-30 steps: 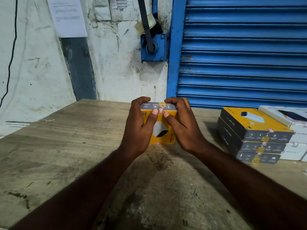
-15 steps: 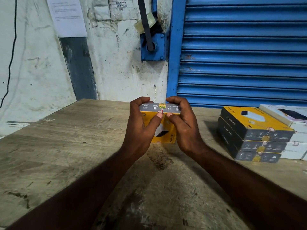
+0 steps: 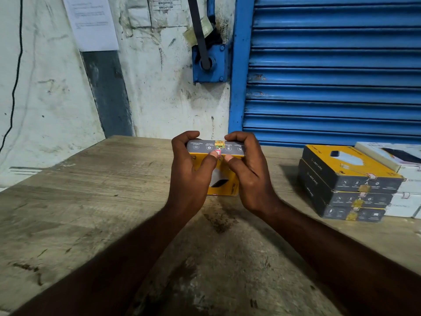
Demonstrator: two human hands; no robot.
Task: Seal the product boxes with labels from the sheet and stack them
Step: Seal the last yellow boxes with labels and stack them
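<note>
Above the middle of the wooden surface (image 3: 91,201), both hands hold one yellow product box (image 3: 224,189) upright, grey flap side up. The left hand (image 3: 191,179) and the right hand (image 3: 252,179) each curl round an upper corner: fingers (image 3: 185,136) hook over the far side, thumbs meet at the near top edge. Both thumb tips press on or just beside a small red-edged label (image 3: 218,153) that bridges the grey top panel and the yellow front face. Whether the box's lower edge rests on the surface cannot be told.

Step in hand, as judged: rubbing the label down across the flap seam. Procedure:
- Hold the flap fully closed with the curled fingers.
- Press from the fold outward with each thumb.
- Seat both ends flat so that no corner lifts.
- Confirm that the label crosses the seam squarely before letting go.

Containers: the held box is closed, so its contents are hidden. At the right, a stack of three yellow-and-grey boxes (image 3: 348,179) lies flat, each closed with a sticker on its near side. White boxes (image 3: 405,202) sit just beside it, also closed. The sealed box probably belongs on top of that stack.
</note>
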